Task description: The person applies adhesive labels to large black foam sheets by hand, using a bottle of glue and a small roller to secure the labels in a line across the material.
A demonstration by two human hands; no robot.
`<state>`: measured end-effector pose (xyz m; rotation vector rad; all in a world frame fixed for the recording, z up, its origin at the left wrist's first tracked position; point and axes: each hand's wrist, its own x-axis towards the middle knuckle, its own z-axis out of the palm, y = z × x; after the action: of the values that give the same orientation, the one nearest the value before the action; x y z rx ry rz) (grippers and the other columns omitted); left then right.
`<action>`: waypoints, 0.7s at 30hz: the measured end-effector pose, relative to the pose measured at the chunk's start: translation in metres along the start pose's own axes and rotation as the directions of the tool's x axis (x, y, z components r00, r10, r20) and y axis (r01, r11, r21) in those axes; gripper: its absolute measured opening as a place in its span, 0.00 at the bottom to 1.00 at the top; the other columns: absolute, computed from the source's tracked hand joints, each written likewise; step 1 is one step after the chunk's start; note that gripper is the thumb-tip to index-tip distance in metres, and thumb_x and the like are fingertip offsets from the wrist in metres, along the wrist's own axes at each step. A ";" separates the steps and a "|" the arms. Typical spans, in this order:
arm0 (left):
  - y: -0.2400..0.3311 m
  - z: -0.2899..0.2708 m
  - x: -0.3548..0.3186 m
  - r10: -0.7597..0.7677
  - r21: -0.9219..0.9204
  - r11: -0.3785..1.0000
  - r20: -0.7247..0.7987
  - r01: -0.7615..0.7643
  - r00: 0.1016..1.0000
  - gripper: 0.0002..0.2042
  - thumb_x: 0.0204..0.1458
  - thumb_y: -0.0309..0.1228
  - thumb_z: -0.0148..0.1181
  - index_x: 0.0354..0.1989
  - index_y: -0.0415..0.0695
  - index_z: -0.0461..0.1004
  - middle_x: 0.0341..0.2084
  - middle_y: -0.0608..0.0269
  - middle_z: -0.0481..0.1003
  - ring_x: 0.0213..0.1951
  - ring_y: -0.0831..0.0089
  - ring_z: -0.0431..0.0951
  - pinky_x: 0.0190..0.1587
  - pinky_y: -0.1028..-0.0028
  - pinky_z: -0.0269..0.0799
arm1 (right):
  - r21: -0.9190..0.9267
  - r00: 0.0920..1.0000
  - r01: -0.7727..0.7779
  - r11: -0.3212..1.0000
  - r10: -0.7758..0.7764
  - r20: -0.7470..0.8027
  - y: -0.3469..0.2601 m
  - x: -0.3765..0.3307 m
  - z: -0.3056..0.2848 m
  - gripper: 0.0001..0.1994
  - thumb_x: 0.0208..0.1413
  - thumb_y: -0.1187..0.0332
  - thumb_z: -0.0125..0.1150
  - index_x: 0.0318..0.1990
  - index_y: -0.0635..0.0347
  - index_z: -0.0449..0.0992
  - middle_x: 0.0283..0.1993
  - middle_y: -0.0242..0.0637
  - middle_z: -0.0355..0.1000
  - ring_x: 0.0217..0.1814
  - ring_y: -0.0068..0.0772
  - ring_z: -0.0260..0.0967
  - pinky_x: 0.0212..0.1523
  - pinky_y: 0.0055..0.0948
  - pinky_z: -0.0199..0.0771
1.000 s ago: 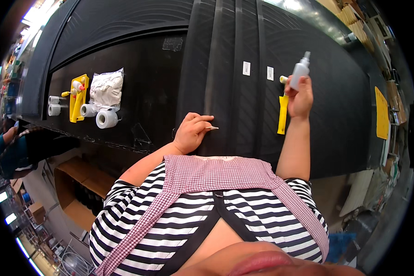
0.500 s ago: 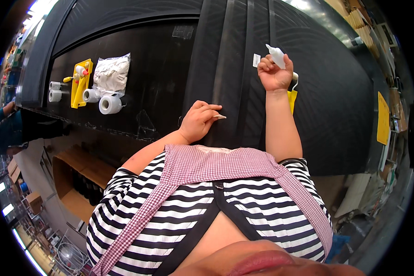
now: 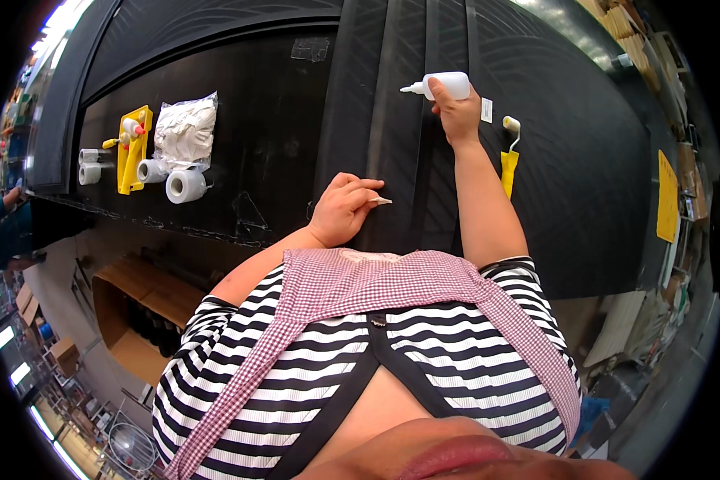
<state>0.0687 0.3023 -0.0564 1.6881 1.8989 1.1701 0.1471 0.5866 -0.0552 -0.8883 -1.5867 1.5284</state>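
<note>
My right hand (image 3: 461, 120) is closed round a white squeeze bottle (image 3: 450, 82) over the black work surface (image 3: 564, 136). The bottle lies sideways in the grip, its thin nozzle pointing left above long raised black strips (image 3: 396, 104). Lower and nearer my body, my left hand (image 3: 340, 211) pinches a small, flat, pale piece (image 3: 382, 201). Only the tip of that piece shows past the fingers, so its kind is unclear. Just right of my right forearm lies a small paint roller (image 3: 510, 148) with a yellow handle.
At the left lie a yellow paint tray (image 3: 134, 152), a clear bag of white cloth (image 3: 186, 132) and several white rolls (image 3: 186, 186). An open cardboard box (image 3: 136, 320) stands below the near edge. Another person (image 3: 12, 228) is at the far left.
My right hand has turned and moved slightly left, swinging the bottle from nozzle up-left to nozzle pointing left. The roller now shows more fully. My left hand keeps its pinch.
</note>
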 end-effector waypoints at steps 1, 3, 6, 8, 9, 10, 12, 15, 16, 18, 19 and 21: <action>0.000 0.000 0.001 0.001 -0.008 1.000 0.000 -0.001 1.000 0.03 0.55 0.24 0.63 0.36 0.42 0.83 0.49 0.63 0.81 0.45 0.63 0.73 0.50 0.69 0.71 | -0.077 1.000 -0.018 0.997 0.017 -0.009 0.004 0.004 -0.001 0.16 0.53 0.57 0.74 0.37 0.61 0.81 0.32 0.34 0.80 0.28 0.25 0.76 0.30 0.25 0.74; 0.000 0.000 0.001 0.002 -0.012 1.000 -0.003 -0.002 1.000 0.03 0.55 0.24 0.64 0.35 0.43 0.83 0.49 0.64 0.82 0.45 0.63 0.74 0.50 0.69 0.71 | -0.165 0.994 0.088 0.982 -0.097 -0.044 0.012 0.012 0.003 0.17 0.53 0.55 0.73 0.37 0.61 0.82 0.32 0.35 0.81 0.31 0.29 0.78 0.34 0.28 0.75; 0.000 0.000 0.001 0.001 -0.007 1.000 -0.008 -0.001 1.000 0.02 0.53 0.25 0.65 0.34 0.43 0.82 0.48 0.64 0.82 0.45 0.64 0.75 0.51 0.69 0.71 | -0.237 0.988 0.122 0.964 -0.140 -0.063 0.017 0.018 0.006 0.18 0.52 0.53 0.73 0.37 0.61 0.82 0.34 0.37 0.82 0.36 0.34 0.80 0.40 0.31 0.76; 0.000 0.000 0.001 -0.005 -0.006 1.000 -0.002 0.004 1.000 0.02 0.53 0.25 0.66 0.34 0.44 0.82 0.48 0.64 0.82 0.45 0.64 0.74 0.51 0.69 0.71 | -0.246 0.988 0.117 0.962 -0.137 -0.066 0.019 0.019 0.009 0.19 0.52 0.52 0.73 0.37 0.60 0.82 0.35 0.38 0.82 0.38 0.36 0.81 0.42 0.32 0.76; 0.000 -0.001 0.001 -0.009 -0.012 1.000 0.005 0.009 1.000 0.03 0.54 0.25 0.65 0.35 0.44 0.82 0.49 0.64 0.82 0.45 0.63 0.74 0.50 0.69 0.71 | -0.242 0.988 0.122 0.963 -0.141 -0.066 0.020 0.020 0.009 0.18 0.52 0.52 0.73 0.38 0.60 0.83 0.35 0.38 0.82 0.38 0.36 0.81 0.42 0.32 0.76; 0.000 -0.001 0.000 -0.013 -0.018 1.000 0.012 0.014 1.000 0.03 0.55 0.25 0.64 0.35 0.44 0.82 0.49 0.63 0.82 0.45 0.63 0.74 0.50 0.68 0.71 | -0.238 0.987 0.126 0.963 -0.145 -0.066 0.021 0.020 0.010 0.18 0.52 0.52 0.73 0.38 0.60 0.83 0.35 0.38 0.82 0.38 0.36 0.81 0.42 0.32 0.76; 0.000 -0.001 0.000 -0.014 -0.020 1.000 0.017 0.015 1.000 0.03 0.56 0.25 0.63 0.36 0.44 0.82 0.49 0.63 0.82 0.45 0.62 0.73 0.50 0.68 0.71 | -0.241 0.988 0.121 0.963 -0.140 -0.062 0.020 0.019 0.011 0.18 0.52 0.53 0.73 0.38 0.60 0.83 0.35 0.38 0.82 0.38 0.35 0.81 0.43 0.31 0.76; -0.003 0.000 0.001 -0.003 -0.015 1.000 0.005 0.003 1.000 0.02 0.55 0.25 0.64 0.35 0.44 0.82 0.49 0.63 0.82 0.45 0.63 0.74 0.50 0.68 0.71 | -0.206 0.990 0.110 0.972 -0.127 -0.068 0.021 0.018 0.012 0.18 0.52 0.53 0.73 0.39 0.60 0.83 0.36 0.38 0.82 0.38 0.33 0.80 0.43 0.30 0.76; -0.001 0.001 0.000 -0.005 -0.021 1.000 -0.004 0.005 1.000 0.02 0.54 0.25 0.65 0.35 0.44 0.82 0.48 0.64 0.82 0.45 0.64 0.74 0.50 0.69 0.71 | -0.187 0.990 0.106 0.977 -0.121 -0.071 0.022 0.019 0.012 0.18 0.52 0.53 0.73 0.39 0.60 0.83 0.36 0.37 0.82 0.38 0.32 0.80 0.43 0.30 0.76; 0.000 0.001 0.000 -0.005 -0.024 1.000 -0.015 0.004 1.000 0.02 0.53 0.25 0.66 0.34 0.44 0.82 0.47 0.64 0.82 0.45 0.64 0.74 0.51 0.69 0.71 | -0.176 0.990 0.106 0.979 -0.121 -0.075 0.024 0.019 0.013 0.18 0.53 0.54 0.73 0.39 0.61 0.83 0.36 0.36 0.82 0.38 0.30 0.80 0.43 0.29 0.76; 0.000 0.000 0.002 0.000 -0.022 1.000 -0.017 0.000 1.000 0.02 0.53 0.25 0.66 0.34 0.44 0.82 0.47 0.64 0.82 0.45 0.64 0.74 0.51 0.69 0.71 | -0.171 0.990 0.106 0.980 -0.120 -0.076 0.024 0.020 0.013 0.18 0.53 0.54 0.73 0.39 0.61 0.83 0.36 0.36 0.82 0.38 0.29 0.79 0.43 0.29 0.76; 0.000 0.000 0.000 0.004 -0.020 1.000 -0.014 -0.005 1.000 0.02 0.54 0.25 0.65 0.35 0.44 0.82 0.48 0.64 0.82 0.45 0.63 0.74 0.50 0.68 0.71 | -0.191 0.990 0.111 0.975 -0.126 -0.066 0.025 0.020 0.012 0.18 0.53 0.54 0.73 0.39 0.61 0.83 0.36 0.36 0.82 0.38 0.29 0.79 0.43 0.28 0.76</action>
<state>0.0693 0.3023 -0.0563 1.6786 1.8858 1.2019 0.1263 0.5998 -0.0796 -0.9254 -1.7151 1.2628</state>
